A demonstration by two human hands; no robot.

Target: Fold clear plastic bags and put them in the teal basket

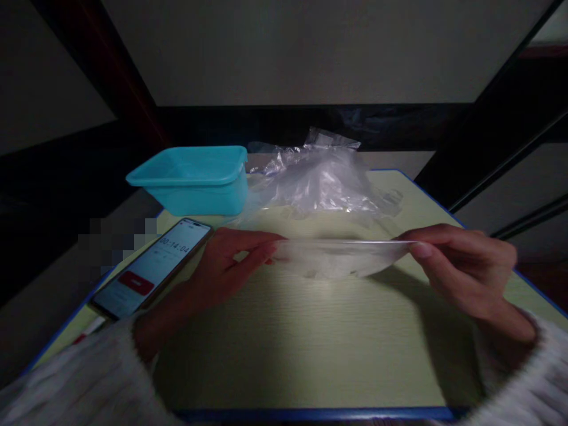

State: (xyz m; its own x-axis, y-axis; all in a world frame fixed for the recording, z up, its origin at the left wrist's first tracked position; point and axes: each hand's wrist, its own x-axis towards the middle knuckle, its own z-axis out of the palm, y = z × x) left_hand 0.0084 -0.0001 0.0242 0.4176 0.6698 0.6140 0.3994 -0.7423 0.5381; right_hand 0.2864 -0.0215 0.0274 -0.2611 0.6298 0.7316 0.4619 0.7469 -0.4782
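Observation:
A thin, clear plastic bag [328,257] is stretched sideways above the table, its upper edge pulled into a straight line. My left hand [231,260] pinches one end of that edge between thumb and fingers. At the opposite end, my right hand [465,266] grips the bag between thumb and index finger. The bag's lower part hangs in a shallow curve between the hands. Behind it, a heap of crumpled clear plastic [326,177] lies on the far part of the table.
A turquoise plastic basin [199,198] stands at the back left. In front of it, beside my left forearm, lies a phone [155,266] showing a running timer. The pale table [310,355] has a blue edge. Dark-framed panels rise behind it.

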